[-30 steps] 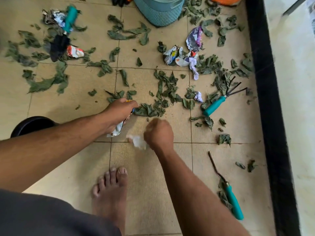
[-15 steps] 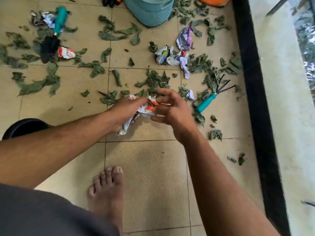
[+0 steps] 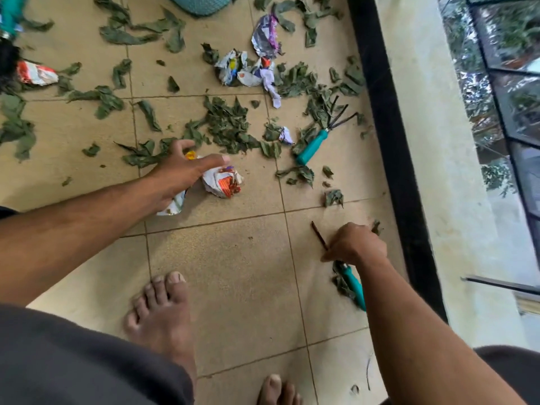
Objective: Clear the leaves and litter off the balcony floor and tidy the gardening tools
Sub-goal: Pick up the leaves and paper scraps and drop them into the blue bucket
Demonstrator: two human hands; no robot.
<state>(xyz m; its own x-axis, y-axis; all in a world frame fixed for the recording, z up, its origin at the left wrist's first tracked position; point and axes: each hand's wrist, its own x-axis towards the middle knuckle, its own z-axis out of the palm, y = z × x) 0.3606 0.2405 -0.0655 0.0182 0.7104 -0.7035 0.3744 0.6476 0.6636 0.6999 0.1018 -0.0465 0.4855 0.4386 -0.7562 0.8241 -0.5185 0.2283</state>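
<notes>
Green leaves (image 3: 230,124) and crumpled wrappers (image 3: 248,71) litter the tan tile floor. My left hand (image 3: 181,171) hovers low over the middle, holding a wad of white-and-orange wrappers (image 3: 223,182) that bulges out below its thumb and palm. My right hand (image 3: 355,244) is down at the right, with its fingers curled on small leaves (image 3: 375,228) beside a thin metal shaft (image 3: 318,235). That shaft belongs to a teal-handled tool (image 3: 353,285), partly hidden by my forearm. A teal-handled hand rake (image 3: 312,147) lies among leaves further out.
A black strip (image 3: 388,141) and a pale parapet wall (image 3: 432,171) bound the floor on the right. A teal basket (image 3: 201,2) stands at the far edge. My bare feet (image 3: 163,305) are planted near me. A red-and-white wrapper (image 3: 36,74) lies far left.
My right hand left the wrapper wad and dropped down to the right beside the near tool. My left hand keeps the wad. The view shifted right.
</notes>
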